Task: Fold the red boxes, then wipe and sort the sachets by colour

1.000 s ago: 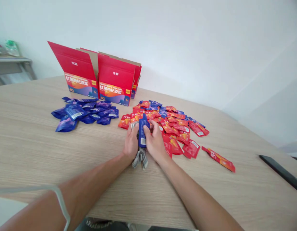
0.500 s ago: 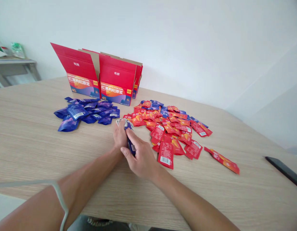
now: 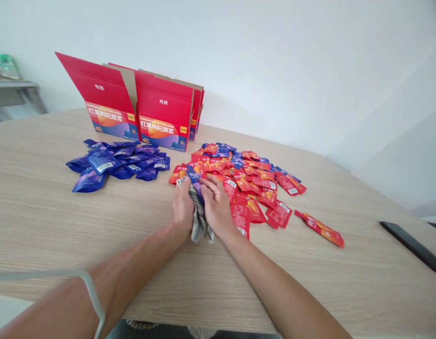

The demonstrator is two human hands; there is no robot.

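Observation:
Over the table, my left hand (image 3: pixel 184 207) is closed round a grey striped cloth (image 3: pixel 199 219) that hangs down between my hands. My right hand (image 3: pixel 217 203) grips a blue pouch (image 3: pixel 194 178), which stands upright against the cloth. Just beyond and to the right lies a heap of red pouches (image 3: pixel 251 183) mixed with some blue ones. Farther left is a pile of blue pouches (image 3: pixel 124 160). The lower part of the held pouch is hidden by my fingers and the cloth.
Red boxes with raised lids (image 3: pixel 164 117) stand behind the blue pile, near the wall. One red pouch (image 3: pixel 321 228) lies apart at the right. A black flat object (image 3: pixel 411 247) rests at the right edge. A white cord (image 3: pixel 91 292) crosses my left forearm.
My hands have drawn apart a little, and the cloth now shows hanging between them. The blue pouch has turned so that its printed front is visible. The view has shifted slightly.

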